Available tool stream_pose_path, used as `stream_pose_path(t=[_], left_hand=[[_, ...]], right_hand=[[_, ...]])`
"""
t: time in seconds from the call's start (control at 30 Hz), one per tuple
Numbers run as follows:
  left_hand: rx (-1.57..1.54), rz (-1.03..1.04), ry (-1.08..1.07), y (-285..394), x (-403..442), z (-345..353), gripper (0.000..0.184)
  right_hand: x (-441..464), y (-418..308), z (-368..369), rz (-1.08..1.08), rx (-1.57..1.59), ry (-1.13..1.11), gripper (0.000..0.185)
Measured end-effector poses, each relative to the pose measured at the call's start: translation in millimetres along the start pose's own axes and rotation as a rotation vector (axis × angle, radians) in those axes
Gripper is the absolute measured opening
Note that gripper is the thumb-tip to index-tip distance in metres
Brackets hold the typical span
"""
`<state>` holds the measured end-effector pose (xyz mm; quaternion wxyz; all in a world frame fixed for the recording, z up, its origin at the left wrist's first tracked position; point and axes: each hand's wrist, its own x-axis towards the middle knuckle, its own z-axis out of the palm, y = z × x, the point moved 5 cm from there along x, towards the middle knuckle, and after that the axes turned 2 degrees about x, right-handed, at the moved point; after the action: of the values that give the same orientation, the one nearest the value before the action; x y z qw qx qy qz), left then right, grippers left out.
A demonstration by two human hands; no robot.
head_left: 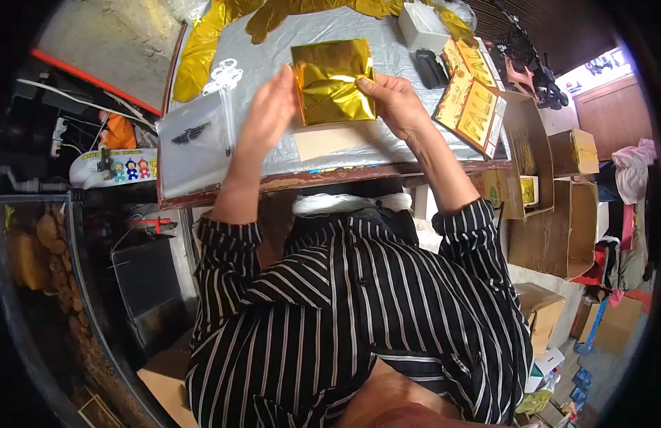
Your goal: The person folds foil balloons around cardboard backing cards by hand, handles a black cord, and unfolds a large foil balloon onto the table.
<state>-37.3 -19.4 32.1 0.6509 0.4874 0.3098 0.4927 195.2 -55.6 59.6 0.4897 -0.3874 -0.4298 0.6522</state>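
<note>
A shiny gold foil packet (pixel 335 80) is held up over the silver-covered table (pixel 266 50). My right hand (pixel 395 102) grips its right edge, thumb on the front face and the other fingers behind. At the left edge of the packet is my left hand (pixel 275 107), slightly blurred, its fingers close together; whether they pinch the foil is unclear. Below the packet, a tan sheet (pixel 334 141) lies on the table near the front edge. Clear plastic bags (pixel 195 143) with white ties (pixel 225 74) lie left of my left hand.
Printed yellow and red cards (pixel 473 107) lie at the table's right, beside a black tray (pixel 430 69) and a white box (pixel 422 28). Gold material (pixel 196 64) lines the left and far edges. Cardboard boxes (pixel 527 150) stand to the right.
</note>
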Motion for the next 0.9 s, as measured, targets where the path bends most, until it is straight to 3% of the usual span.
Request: stream_pose_path(t=[0.07,0.3,0.4,0.47,0.5,0.6,0.67,0.8,0.9], left_hand=[[-0.198,-0.059,-0.150,9.7,-21.7,38.5,0.038],[-0.190,-0.123,0.021,-9.8,-35.7,56.5,0.037],[-0.034,-0.127,-0.148,0.1,-35.5,53.5,0.041],[-0.065,-0.123,-0.105,24.9,-27.8,49.9,0.046],[-0.076,-0.227,-0.115,24.9,-20.6,42.0,0.052],[-0.017,-0.096,-0.062,24.2,-0.1,43.1,0.051],[-0.121,-0.143,-0.025,20.8,2.0,47.6,0.050],[-0.098,-0.133,0.072,14.7,-2.5,53.2,0.046],[-0.103,-0.148,0.127,9.3,-6.2,51.5,0.043]], right_hand=[[-0.8,5.8,2.9,0.037,0.175,-0.023,0.020],[-8.6,18.1,-1.0,0.047,0.310,0.106,0.027],[-12.1,21.8,-4.6,0.011,0.279,0.121,0.026],[-14.6,28.5,-7.4,-0.003,0.183,0.087,0.024],[-16.8,29.0,-5.2,0.005,0.185,0.085,0.024],[-26.3,28.3,8.6,0.024,0.095,0.064,0.021],[-30.2,25.3,14.3,-0.061,0.055,0.106,0.019],[-37.1,26.0,14.4,-0.049,0.085,0.123,0.019],[-39.8,24.2,13.9,-0.016,-0.066,0.075,0.023]])
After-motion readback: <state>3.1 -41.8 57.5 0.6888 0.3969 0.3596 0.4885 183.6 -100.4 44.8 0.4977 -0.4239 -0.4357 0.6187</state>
